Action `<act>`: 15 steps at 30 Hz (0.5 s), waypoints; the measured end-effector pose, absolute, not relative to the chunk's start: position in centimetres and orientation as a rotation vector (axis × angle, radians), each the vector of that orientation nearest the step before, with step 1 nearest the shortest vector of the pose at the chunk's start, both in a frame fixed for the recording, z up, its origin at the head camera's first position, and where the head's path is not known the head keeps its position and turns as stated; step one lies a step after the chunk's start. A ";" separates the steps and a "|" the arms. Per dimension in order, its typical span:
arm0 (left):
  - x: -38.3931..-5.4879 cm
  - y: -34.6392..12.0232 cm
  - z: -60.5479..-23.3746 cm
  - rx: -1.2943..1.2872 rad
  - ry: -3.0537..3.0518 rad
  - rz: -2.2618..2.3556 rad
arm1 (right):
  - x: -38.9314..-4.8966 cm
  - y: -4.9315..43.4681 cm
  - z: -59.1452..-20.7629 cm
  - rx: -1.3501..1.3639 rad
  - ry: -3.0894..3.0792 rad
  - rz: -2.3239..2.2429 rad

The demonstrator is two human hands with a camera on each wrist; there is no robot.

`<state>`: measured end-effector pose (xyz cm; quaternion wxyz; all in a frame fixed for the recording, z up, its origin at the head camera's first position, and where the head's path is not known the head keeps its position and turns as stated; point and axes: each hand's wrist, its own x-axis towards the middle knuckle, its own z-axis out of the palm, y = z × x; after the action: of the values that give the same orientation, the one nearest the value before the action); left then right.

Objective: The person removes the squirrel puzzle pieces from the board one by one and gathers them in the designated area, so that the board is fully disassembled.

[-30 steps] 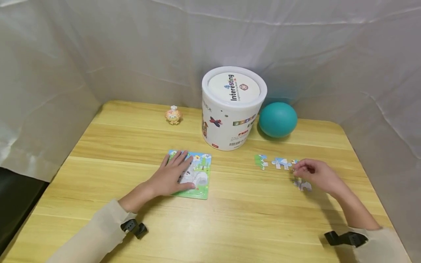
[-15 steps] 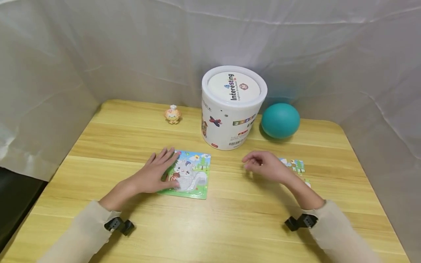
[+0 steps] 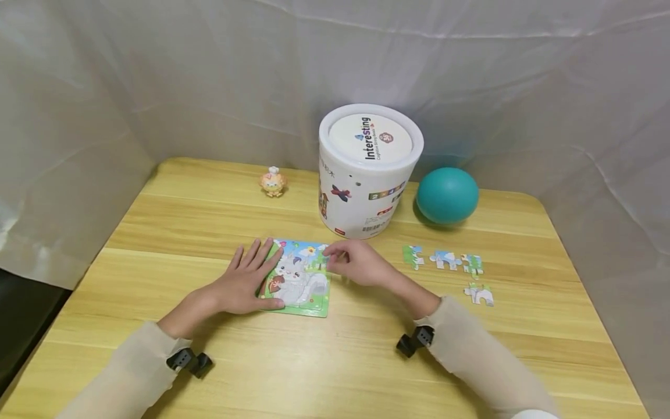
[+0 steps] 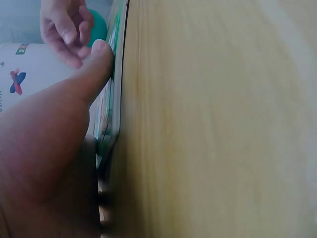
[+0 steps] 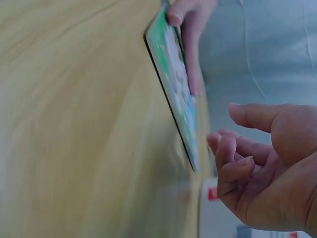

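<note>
A square jigsaw puzzle with a grey squirrel picture lies flat in its tray near the middle of the table. My left hand rests over its left edge, fingers spread, with the thumb on the lower part of the picture. At the upper right corner of the puzzle hovers my right hand, its fingers loosely bent. In the right wrist view a gap shows between the thumb and the curled fingers, with nothing between them. Several loose puzzle pieces lie on the table to the right.
Behind the puzzle stands a large white bucket with a lid. A teal ball sits beside it on the right, and a small orange figurine stands to the left. Grey curtains surround the wooden table.
My right hand has swept left from the loose pieces to the puzzle's upper right corner. My left hand has slid left off the picture's middle, uncovering the squirrel.
</note>
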<state>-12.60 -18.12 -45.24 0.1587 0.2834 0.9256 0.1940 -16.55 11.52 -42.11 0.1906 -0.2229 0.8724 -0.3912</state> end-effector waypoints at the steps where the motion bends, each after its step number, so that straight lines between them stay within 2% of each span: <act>1: -12.6 -18.1 -45.3 0.805 2.646 0.539 | -16.5 11.0 -42.3 -0.636 2.450 -1.095; 15: -12.4 -18.0 -45.1 0.825 2.658 0.575 | -16.0 6.8 -43.9 -0.624 2.541 -1.058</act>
<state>-12.39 -17.96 -45.13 0.1492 0.2870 0.9248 0.2001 -16.05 6.76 -43.87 0.1591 -0.2183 0.8888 -0.3702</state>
